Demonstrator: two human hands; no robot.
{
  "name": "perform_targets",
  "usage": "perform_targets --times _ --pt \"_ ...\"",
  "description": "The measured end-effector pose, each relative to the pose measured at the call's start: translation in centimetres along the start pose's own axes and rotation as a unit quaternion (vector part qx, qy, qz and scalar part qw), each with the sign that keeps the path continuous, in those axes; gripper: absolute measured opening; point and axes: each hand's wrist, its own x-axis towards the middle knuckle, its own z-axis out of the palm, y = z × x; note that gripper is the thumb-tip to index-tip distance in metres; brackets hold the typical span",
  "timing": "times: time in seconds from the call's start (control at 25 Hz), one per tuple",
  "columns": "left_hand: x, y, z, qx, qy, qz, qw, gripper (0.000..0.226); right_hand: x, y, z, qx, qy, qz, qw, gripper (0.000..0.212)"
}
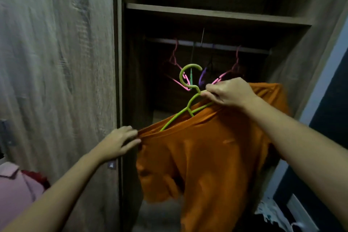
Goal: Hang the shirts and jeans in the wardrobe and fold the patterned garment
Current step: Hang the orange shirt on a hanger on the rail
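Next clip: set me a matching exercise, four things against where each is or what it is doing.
1. right hand
2. left hand
3. left pink hanger
4. orange shirt

A. hooked on the rail
B. pinches the shirt's edge
C. grips the green hanger
D. draped over the green hanger

Pairs: 1-C, 2-B, 3-A, 4-D

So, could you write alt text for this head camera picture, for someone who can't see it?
A person's right hand grips a green plastic hanger carrying an orange shirt before an open wooden wardrobe; the left hand pinches the shirt's shoulder. Pink hangers hang on the rail.
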Motion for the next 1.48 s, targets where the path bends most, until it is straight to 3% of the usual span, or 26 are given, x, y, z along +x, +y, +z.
perform_targets --times 0.08,0.16,0.2,0.36,0.48,0.64,0.72,0.8,0.84,0.96,1.04,1.12,1.16,1.24,1.36,1.48 --pt "2.8 1.8 -2.9 -0.081 0.022 0.027 0.996 0.041 0.2 -1.2 0.6 0.001 0.012 0.016 1.000 0.061" --pt "4.8 3.4 -4.9 -0.161 0.096 0.002 0.982 0.026 0.8 -2.3 0.3 0.031 0.015 0.099 0.994 0.052" --pt "5.2 3.7 -5.7 -0.176 0.121 -0.026 0.977 0.034 0.9 -2.5 0.1 0.054 -0.001 0.143 0.988 0.047" --pt "4.5 3.4 -6.1 -0.153 0.021 -0.078 0.985 0.043 0.4 -2.6 -1.0 0.120 0.009 0.202 0.972 0.039" --pt "5.3 4.6 -5.8 -0.148 0.056 -0.059 0.986 0.016 0.6 -4.1 -0.3 0.112 0.012 0.177 0.978 0.040" --pt "5.7 3.9 -7.9 -0.114 0.081 -0.060 0.988 0.017 -0.2 -4.6 0.2 0.128 0.015 0.239 0.962 0.059" --pt "5.2 2.7 -9.5 -0.108 0.086 -0.080 0.987 0.022 -3.6 -3.5 1.2 0.201 0.024 0.342 0.918 0.065" --pt "4.8 1.8 -11.0 -0.106 0.082 -0.097 0.986 0.018 -7.4 -3.6 2.7 0.352 -0.006 0.450 0.821 0.061" --pt "4.8 1.4 -11.5 -0.100 0.076 -0.106 0.986 0.017 -8.8 -4.3 3.3 0.402 -0.031 0.456 0.793 0.057" --pt "5.0 0.4 -12.9 -0.067 0.036 -0.151 0.986 0.018 -9.2 -4.8 3.5 0.428 0.019 0.437 0.791 0.037" --pt "4.8 -0.3 -13.6 -0.066 0.014 -0.176 0.982 0.023 -8.0 -3.3 2.5 0.448 0.075 0.468 0.758 0.026" --pt "4.4 -0.2 -14.2 -0.109 0.025 -0.169 0.979 0.026 -7.4 -0.9 1.9 0.461 0.068 0.510 0.723 0.031" --pt "4.3 0.2 -14.4 -0.133 0.036 -0.161 0.977 0.026 -7.3 0.1 1.9 0.448 0.020 0.530 0.720 0.035" --pt "4.5 1.3 -14.6 -0.156 0.055 -0.144 0.976 0.022 -6.8 0.4 1.6 0.387 -0.067 0.519 0.759 0.038" --pt "5.3 3.0 -14.4 -0.162 0.064 -0.118 0.978 0.012 -4.4 -1.5 -0.2 0.399 -0.009 0.408 0.821 0.039" --pt "6.0 3.9 -14.7 -0.125 0.046 -0.108 0.985 0.007 -2.5 -2.7 -0.8 0.421 -0.066 0.314 0.848 0.027"
